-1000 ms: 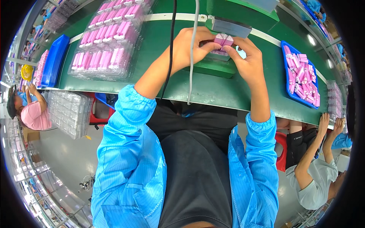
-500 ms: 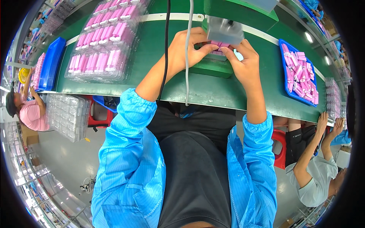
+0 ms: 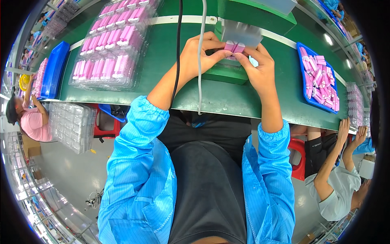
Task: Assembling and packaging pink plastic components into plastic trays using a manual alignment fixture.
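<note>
Side by side, two pink rectangular blocks [image 3: 234, 47] stand at the green press [image 3: 227, 73], just below its blurred metal head [image 3: 242, 31]. My left hand [image 3: 206, 51] closes on them from the left, thumb against the near side. From the right, my right hand [image 3: 256, 59] pinches them, with its thumb tip close to the left one. The fingers behind the blocks are partly hidden. Whether the blocks rest on the press base or are lifted off it, I cannot tell.
Clear plastic trays of pink-and-white blocks [image 3: 107, 67] stand at the left, beside a blue bin [image 3: 55, 70]. A blue tray [image 3: 307, 97] of loose blocks lies at the right. A black cable [image 3: 178, 53] and a grey cable [image 3: 200, 73] hang in front. People sit at both sides.
The pink blocks now show more fully below the metal head, where before they were mostly covered. My hands have shifted only slightly and keep their hold.
</note>
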`<state>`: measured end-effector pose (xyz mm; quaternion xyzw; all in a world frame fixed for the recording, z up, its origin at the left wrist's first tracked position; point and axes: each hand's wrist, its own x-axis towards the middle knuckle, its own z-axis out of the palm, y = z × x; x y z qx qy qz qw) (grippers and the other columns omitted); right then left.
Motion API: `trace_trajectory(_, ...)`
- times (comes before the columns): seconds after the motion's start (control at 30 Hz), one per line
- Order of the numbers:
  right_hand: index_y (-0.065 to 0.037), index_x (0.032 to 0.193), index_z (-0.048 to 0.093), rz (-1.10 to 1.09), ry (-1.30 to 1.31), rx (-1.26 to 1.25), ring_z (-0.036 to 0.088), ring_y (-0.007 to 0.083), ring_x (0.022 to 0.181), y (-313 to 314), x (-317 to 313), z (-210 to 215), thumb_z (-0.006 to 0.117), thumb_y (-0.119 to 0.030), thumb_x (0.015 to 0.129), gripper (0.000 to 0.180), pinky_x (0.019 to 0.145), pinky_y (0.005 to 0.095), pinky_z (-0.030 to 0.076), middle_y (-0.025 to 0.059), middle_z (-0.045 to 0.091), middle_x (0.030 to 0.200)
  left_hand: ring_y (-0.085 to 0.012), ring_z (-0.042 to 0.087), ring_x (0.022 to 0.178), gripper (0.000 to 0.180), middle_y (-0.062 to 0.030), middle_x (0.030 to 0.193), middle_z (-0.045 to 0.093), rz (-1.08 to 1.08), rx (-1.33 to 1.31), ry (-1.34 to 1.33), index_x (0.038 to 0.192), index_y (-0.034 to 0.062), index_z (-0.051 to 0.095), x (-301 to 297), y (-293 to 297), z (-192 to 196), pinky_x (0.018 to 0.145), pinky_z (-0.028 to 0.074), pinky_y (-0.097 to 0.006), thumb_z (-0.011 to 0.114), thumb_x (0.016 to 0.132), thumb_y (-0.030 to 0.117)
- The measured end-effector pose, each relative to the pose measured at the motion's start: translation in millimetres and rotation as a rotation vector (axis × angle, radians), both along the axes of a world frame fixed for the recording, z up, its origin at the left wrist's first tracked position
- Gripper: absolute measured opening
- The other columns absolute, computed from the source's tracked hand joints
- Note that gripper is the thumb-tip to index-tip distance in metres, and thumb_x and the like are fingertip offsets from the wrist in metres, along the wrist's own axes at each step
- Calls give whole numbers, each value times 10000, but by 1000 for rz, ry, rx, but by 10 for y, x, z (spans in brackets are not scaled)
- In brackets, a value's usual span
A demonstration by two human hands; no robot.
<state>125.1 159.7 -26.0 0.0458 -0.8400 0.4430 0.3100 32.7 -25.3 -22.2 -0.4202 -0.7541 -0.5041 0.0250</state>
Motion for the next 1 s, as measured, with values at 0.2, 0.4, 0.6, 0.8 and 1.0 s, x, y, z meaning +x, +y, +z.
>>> trace_trajectory(0.2,0,965,738,-8,16,-19,603,182,784,-10,6,-5,781,-101,783,213,746,289,484,67,615,823,-168,621,792,202,-58,909,662,12,-5,-29,994,64,768,25,-1,38,675,479,-290,771,827,177)
trace_trajectory(0.4,0,961,737,-2,35,4,603,183,772,-20,3,21,778,-91,782,205,734,296,486,68,618,823,-161,620,791,206,-52,907,662,7,70,-25,997,61,766,0,22,-26,683,484,-292,777,826,176)
trace_trajectory(0.6,-40,961,747,9,22,-18,595,185,778,-24,16,36,763,-94,788,182,740,299,480,58,609,815,-161,624,824,190,-53,911,669,23,11,-22,990,72,768,13,28,10,704,492,-291,776,826,169)
trace_trajectory(0.8,-3,959,735,-6,27,32,598,189,776,-35,14,24,768,-76,774,201,742,305,481,64,621,836,-152,616,783,189,-47,869,650,5,36,42,972,59,766,-2,17,-27,664,480,-277,780,817,166)
trace_trajectory(1.0,15,982,715,27,46,-57,603,189,785,-58,-17,107,764,-63,780,221,745,305,485,74,630,847,-131,623,781,198,-55,910,673,-1,21,-35,977,27,761,40,40,134,677,489,-262,787,815,138)
